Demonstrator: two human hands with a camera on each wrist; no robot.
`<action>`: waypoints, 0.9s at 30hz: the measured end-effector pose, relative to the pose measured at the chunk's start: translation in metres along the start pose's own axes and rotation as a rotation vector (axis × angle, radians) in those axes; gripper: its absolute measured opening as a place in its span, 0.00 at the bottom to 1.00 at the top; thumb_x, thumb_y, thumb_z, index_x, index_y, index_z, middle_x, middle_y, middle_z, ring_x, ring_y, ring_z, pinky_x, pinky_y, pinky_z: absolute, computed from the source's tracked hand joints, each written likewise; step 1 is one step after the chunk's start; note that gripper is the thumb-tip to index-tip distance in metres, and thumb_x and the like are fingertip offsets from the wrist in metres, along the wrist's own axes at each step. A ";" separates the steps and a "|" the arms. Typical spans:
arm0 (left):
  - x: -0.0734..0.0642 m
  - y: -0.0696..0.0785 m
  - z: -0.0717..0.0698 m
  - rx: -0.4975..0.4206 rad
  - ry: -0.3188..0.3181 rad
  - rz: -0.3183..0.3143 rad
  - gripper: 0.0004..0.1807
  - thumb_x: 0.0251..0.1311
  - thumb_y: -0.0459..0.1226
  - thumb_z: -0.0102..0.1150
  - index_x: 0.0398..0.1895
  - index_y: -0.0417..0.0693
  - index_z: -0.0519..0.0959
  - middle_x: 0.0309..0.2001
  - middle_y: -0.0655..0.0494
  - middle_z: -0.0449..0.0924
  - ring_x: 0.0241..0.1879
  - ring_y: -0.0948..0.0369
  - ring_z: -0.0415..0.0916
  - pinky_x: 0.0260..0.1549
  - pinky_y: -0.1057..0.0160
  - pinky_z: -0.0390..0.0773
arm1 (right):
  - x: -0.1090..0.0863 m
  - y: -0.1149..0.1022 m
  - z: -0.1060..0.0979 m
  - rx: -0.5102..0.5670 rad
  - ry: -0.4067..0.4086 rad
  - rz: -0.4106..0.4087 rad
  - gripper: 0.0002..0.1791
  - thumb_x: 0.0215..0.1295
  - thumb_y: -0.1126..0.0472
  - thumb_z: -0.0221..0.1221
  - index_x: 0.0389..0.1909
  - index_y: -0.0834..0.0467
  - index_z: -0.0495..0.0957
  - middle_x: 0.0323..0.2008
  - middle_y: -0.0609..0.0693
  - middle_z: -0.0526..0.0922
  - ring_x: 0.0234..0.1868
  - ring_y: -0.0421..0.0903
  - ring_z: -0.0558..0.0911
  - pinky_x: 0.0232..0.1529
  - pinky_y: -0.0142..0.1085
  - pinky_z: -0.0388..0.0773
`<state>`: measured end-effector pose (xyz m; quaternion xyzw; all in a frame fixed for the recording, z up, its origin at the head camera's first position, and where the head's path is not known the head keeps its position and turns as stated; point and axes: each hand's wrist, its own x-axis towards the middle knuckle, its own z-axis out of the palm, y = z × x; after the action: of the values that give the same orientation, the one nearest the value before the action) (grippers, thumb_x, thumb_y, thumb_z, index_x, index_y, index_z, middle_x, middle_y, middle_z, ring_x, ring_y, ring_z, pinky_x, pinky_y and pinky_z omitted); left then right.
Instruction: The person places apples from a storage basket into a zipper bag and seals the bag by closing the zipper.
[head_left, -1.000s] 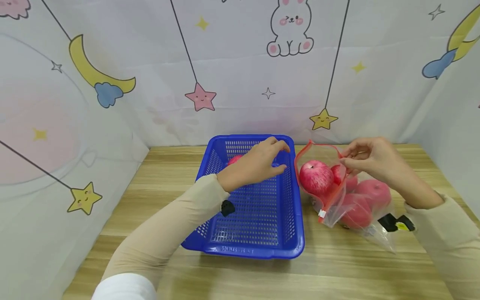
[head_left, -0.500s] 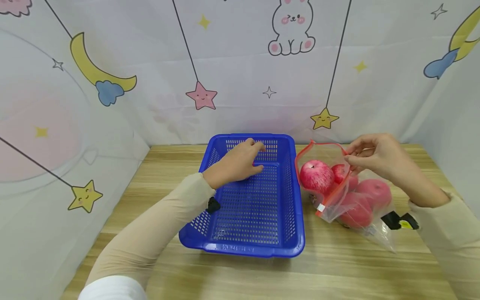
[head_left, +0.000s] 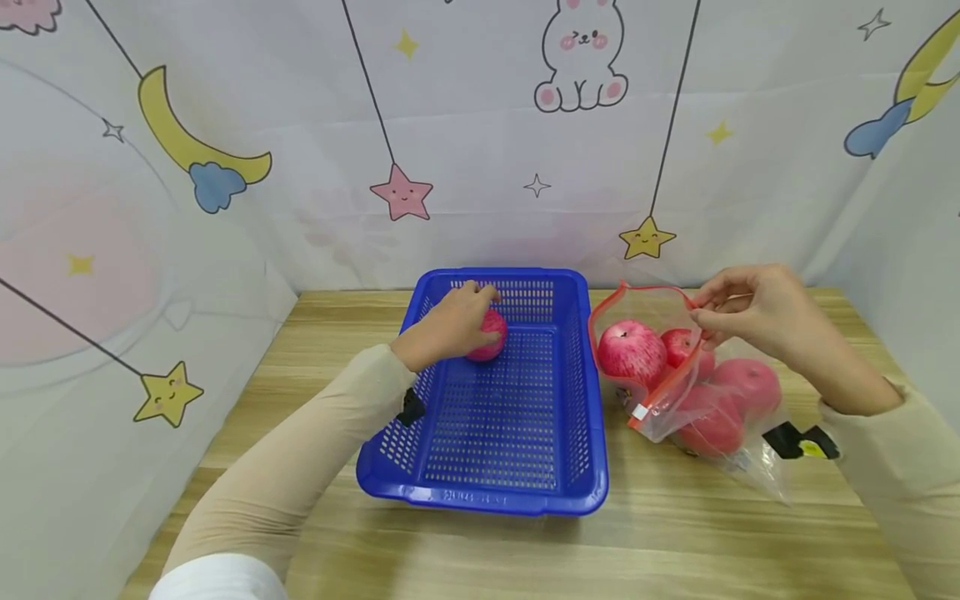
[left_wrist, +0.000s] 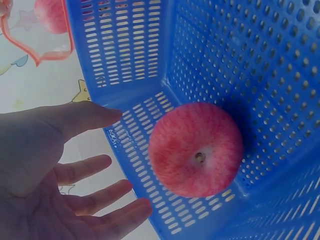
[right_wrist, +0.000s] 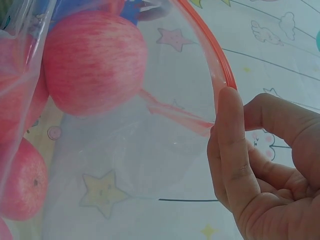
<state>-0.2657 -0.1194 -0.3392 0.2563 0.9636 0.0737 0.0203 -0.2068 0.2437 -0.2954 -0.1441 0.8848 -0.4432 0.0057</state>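
Observation:
My left hand [head_left: 450,325] hovers inside the blue plastic basket [head_left: 510,500], beside a red apple [head_left: 491,337] at its far left. In the left wrist view, the fingers of this hand [left_wrist: 50,170] are spread, with a gap between them and the apple [left_wrist: 197,150]. To the right of the basket lies a clear zip bag [head_left: 768,462] with a red-edged mouth, holding several apples [head_left: 632,350]. Fingers and thumb of my right hand [head_left: 765,325] pinch the bag's red rim, keeping its mouth wide. The right wrist view shows this pinch [right_wrist: 230,115] closely.
A wooden table [head_left: 480,558] carries the basket and bag. Behind and at the sides hangs a white cloth [head_left: 480,108] printed with stars, moons and a rabbit. The bag's mouth faces the basket's right wall, close beside it.
My left hand has moved left across the basket, from its right side near the bag to the apple. The right hand has shifted slightly right and up, still pinching the bag's rim.

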 end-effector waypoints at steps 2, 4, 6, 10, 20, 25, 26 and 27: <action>0.000 -0.001 0.001 -0.003 -0.006 -0.007 0.30 0.63 0.41 0.67 0.63 0.35 0.71 0.56 0.36 0.74 0.55 0.43 0.74 0.58 0.48 0.73 | 0.000 0.000 0.000 0.003 0.002 -0.004 0.10 0.62 0.74 0.63 0.42 0.76 0.78 0.28 0.54 0.83 0.22 0.43 0.85 0.26 0.36 0.84; 0.000 -0.002 0.002 -0.008 -0.012 -0.013 0.30 0.63 0.42 0.67 0.63 0.35 0.71 0.56 0.35 0.74 0.55 0.43 0.74 0.57 0.48 0.74 | -0.001 0.000 0.000 0.001 0.005 -0.007 0.10 0.62 0.74 0.63 0.42 0.76 0.78 0.28 0.54 0.83 0.22 0.43 0.85 0.26 0.36 0.84; 0.001 -0.003 0.004 -0.017 -0.016 -0.020 0.31 0.63 0.42 0.67 0.64 0.35 0.70 0.55 0.35 0.75 0.55 0.43 0.74 0.56 0.48 0.75 | -0.001 0.000 0.000 0.001 0.007 -0.007 0.10 0.62 0.74 0.63 0.42 0.76 0.78 0.28 0.53 0.83 0.22 0.43 0.85 0.26 0.35 0.84; 0.004 -0.008 0.007 -0.024 -0.014 -0.034 0.31 0.63 0.43 0.66 0.64 0.35 0.70 0.54 0.36 0.76 0.55 0.43 0.74 0.56 0.48 0.74 | -0.001 0.002 0.000 0.014 0.006 -0.007 0.10 0.62 0.74 0.63 0.42 0.76 0.78 0.28 0.54 0.83 0.22 0.42 0.85 0.26 0.36 0.84; 0.010 -0.015 0.018 -0.063 -0.052 -0.100 0.35 0.64 0.46 0.65 0.65 0.34 0.67 0.58 0.34 0.73 0.60 0.41 0.71 0.59 0.45 0.72 | -0.001 0.003 0.000 0.032 0.005 -0.009 0.10 0.62 0.75 0.62 0.42 0.77 0.77 0.29 0.57 0.83 0.22 0.42 0.84 0.26 0.36 0.84; 0.013 -0.016 0.024 -0.065 -0.067 -0.126 0.36 0.63 0.47 0.66 0.65 0.34 0.67 0.57 0.32 0.73 0.57 0.40 0.73 0.56 0.45 0.75 | -0.001 0.003 0.000 0.027 0.007 0.006 0.10 0.63 0.74 0.63 0.42 0.76 0.77 0.30 0.57 0.83 0.22 0.43 0.85 0.26 0.36 0.84; 0.014 -0.016 0.025 -0.065 -0.068 -0.131 0.36 0.63 0.48 0.66 0.65 0.34 0.67 0.56 0.33 0.73 0.56 0.40 0.74 0.55 0.45 0.76 | -0.001 0.003 0.000 0.027 0.006 0.005 0.10 0.63 0.74 0.63 0.42 0.76 0.77 0.30 0.56 0.83 0.22 0.43 0.85 0.26 0.36 0.84; 0.014 -0.016 0.026 -0.062 -0.070 -0.134 0.36 0.62 0.48 0.67 0.65 0.34 0.67 0.56 0.33 0.73 0.55 0.40 0.75 0.54 0.45 0.76 | -0.001 0.003 0.000 0.024 0.007 0.005 0.10 0.63 0.74 0.63 0.42 0.75 0.78 0.30 0.56 0.83 0.22 0.43 0.85 0.26 0.36 0.84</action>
<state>-0.2839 -0.1230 -0.3677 0.1931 0.9745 0.0931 0.0668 -0.2065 0.2456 -0.2978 -0.1403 0.8797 -0.4543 0.0052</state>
